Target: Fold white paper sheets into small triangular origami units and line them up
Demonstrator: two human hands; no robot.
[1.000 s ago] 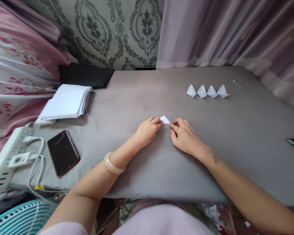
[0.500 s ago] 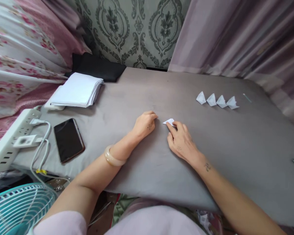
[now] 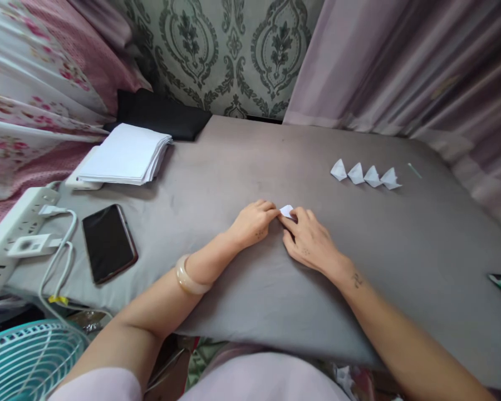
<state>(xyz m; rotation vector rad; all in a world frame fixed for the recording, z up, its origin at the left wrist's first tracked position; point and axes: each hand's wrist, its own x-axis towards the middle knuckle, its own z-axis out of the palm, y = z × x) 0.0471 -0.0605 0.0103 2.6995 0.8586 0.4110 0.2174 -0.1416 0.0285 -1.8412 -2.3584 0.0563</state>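
Note:
A small folded piece of white paper (image 3: 286, 210) lies on the grey cloth in front of me, partly covered by fingers. My left hand (image 3: 256, 223) is closed, its fingertips pinched at the paper's left corner. On the paper's right side, my right hand (image 3: 309, 236) presses it down with the index finger and grips its edge. Farther back to the right stands a row of several folded white paper shapes (image 3: 372, 176), pointed at the top.
A stack of white paper (image 3: 123, 156) lies at the left, with a phone (image 3: 109, 243) nearer me. A white power strip (image 3: 14, 234) with cables runs along the left edge, above a turquoise fan (image 3: 29, 362). A thin white stick (image 3: 414, 170) lies at the right.
My left hand has moved right and now touches the folded paper's left corner. The right hand stays on the paper. The whole view has shifted slightly.

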